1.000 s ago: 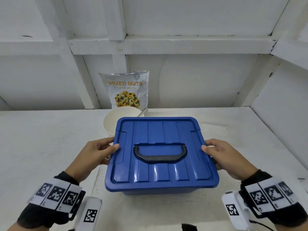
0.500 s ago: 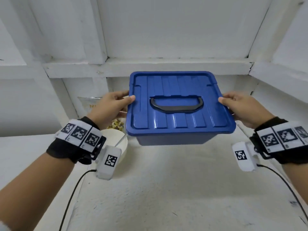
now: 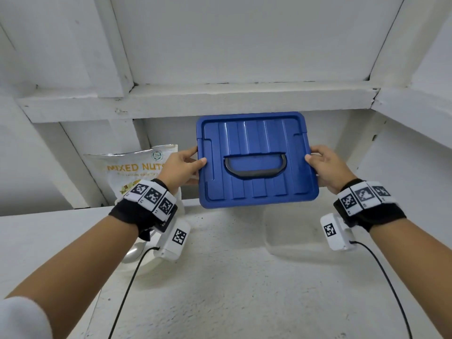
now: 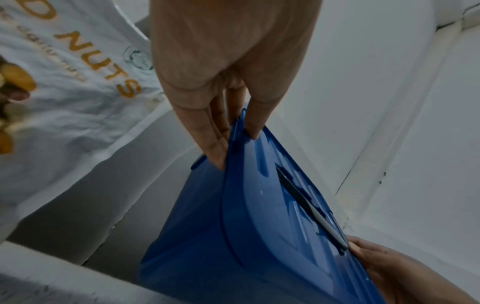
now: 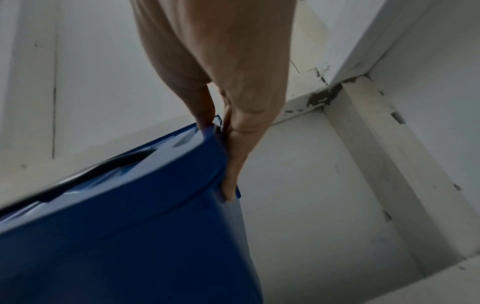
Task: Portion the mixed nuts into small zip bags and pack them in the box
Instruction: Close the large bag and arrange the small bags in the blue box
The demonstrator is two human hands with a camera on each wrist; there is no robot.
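A blue lidded box (image 3: 256, 143) with a black handle (image 3: 254, 167) hangs in the air near the back wall, its lid tilted toward me. My left hand (image 3: 194, 157) grips its left rim, thumb on the lid and fingers underneath. My right hand (image 3: 314, 155) grips the right rim the same way. The left wrist view shows my left hand (image 4: 228, 131) pinching the box (image 4: 259, 236) edge. In the right wrist view my right hand (image 5: 221, 131) clamps the box (image 5: 130, 226) rim. The mixed nuts bag (image 3: 132, 167) leans on the wall behind my left hand.
A white bowl (image 3: 146, 265) with a spoon (image 3: 133, 252) sits on the table under my left wrist. A clear plastic container (image 3: 291, 233) lies on the table below the box. A white shelf beam (image 3: 195, 101) crosses just above the box.
Both hands have lifted the blue box off the table and carried it up and away toward the back wall. Its lid now tilts toward me.
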